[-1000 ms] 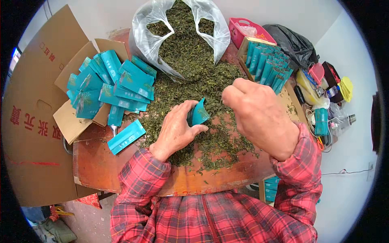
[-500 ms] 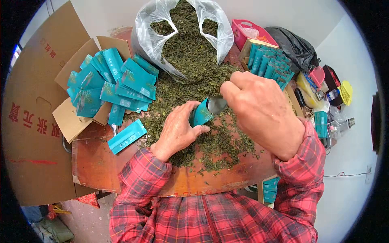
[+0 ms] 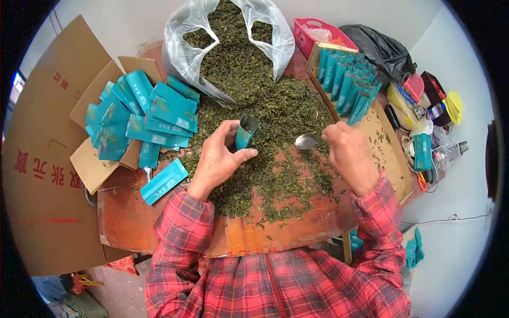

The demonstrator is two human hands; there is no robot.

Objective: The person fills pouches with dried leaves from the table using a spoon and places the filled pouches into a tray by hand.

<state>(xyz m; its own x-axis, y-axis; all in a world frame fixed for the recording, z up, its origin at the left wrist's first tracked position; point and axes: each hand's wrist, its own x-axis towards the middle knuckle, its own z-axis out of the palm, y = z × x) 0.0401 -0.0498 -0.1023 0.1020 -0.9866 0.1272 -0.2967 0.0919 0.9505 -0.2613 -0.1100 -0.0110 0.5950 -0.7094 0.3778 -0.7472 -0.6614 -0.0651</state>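
Observation:
Upright in my left hand [image 3: 216, 159] is a small teal packet [image 3: 244, 137], its top mouth spread apart, with fingers and thumb closed around its sides. My right hand [image 3: 347, 152] grips a metal spoon [image 3: 306, 141] by the handle, which the fingers cover. The spoon's bowl looks empty and hovers over the loose dried leaves [image 3: 286, 114], a hand's width right of the packet. Behind, a large clear plastic bag [image 3: 177, 50] stands full of the same leaves. A single flat teal packet [image 3: 165, 182] lies left of my left hand.
Many teal packets are heaped in an open cardboard box [image 3: 95, 165] at left. Packets stand in rows [image 3: 347, 79] in a shallow carton [image 3: 389, 138] at right. Behind are a pink basket [image 3: 300, 37] and a black bag [image 3: 376, 47]. A large cardboard sheet [image 3: 47, 138] borders the left.
My right hand has drawn the spoon away from the packet's mouth, rightward and down over the leaves. My left hand, still holding the packet, has shifted slightly left. The view has shifted a little.

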